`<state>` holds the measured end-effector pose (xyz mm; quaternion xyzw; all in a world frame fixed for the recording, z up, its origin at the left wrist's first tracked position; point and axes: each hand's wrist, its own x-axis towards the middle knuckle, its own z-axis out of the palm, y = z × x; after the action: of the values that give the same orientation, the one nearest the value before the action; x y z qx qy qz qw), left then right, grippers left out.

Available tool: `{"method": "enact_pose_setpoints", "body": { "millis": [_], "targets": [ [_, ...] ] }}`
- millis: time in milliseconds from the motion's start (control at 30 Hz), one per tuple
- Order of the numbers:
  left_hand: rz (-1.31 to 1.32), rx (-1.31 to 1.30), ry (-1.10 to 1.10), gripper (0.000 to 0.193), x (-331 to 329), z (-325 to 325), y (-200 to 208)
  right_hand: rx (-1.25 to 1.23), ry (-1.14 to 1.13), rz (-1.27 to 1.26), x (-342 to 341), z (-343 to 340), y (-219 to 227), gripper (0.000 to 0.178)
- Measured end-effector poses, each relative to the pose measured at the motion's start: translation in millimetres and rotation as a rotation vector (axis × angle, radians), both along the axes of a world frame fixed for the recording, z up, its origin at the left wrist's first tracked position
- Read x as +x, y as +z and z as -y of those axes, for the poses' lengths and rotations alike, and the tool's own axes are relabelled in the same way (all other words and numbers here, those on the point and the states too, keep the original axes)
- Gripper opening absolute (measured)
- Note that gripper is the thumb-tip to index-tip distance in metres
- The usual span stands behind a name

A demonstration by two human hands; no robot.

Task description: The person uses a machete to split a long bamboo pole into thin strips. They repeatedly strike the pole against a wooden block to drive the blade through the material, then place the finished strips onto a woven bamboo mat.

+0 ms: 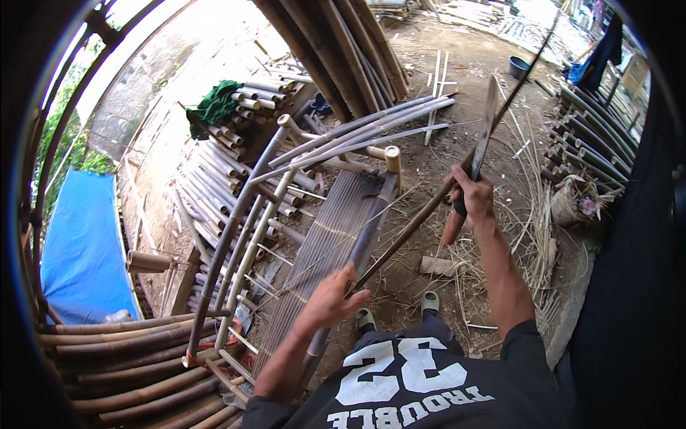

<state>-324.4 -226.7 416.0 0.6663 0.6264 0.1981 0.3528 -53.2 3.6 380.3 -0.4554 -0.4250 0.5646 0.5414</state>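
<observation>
My right hand [475,194] is closed round a machete near its brown wooden handle [452,226]. The machete blade [489,114] points up and away. A long, thin bamboo pole [414,227] slants from my left hand past my right hand and on to the far right. At its near end sits my left hand [325,304], with the pole between thumb and fingers; the palm side is hidden. Just left of the pole lies a slatted bamboo bench [321,222] with a round-poled frame [239,229]. Several split bamboo strips [364,132] rest across the bench's far end.
Stacked bamboo lengths [214,179] lie beyond the bench, with a green cloth [218,102] on top. Another bamboo stack [593,132] is at right. Shavings [522,250] litter the ground beside my right arm. A blue tarp [86,243] hangs at left; a dark bucket [519,67] stands far off.
</observation>
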Motion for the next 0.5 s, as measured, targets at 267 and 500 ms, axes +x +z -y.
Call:
{"method": "enact_pose_setpoints", "body": {
  "millis": [267,500],
  "targets": [
    [0.854,-0.286,0.180,0.032,17.7,4.4,-37.6,0.307,0.148,0.952,-1.8,20.6,46.9,0.049],
    [0.696,-0.023,0.344,0.027,53.1,-12.5,-41.1,0.729,0.225,1.187,-17.2,123.3,-7.0,0.053]
  ]
}}
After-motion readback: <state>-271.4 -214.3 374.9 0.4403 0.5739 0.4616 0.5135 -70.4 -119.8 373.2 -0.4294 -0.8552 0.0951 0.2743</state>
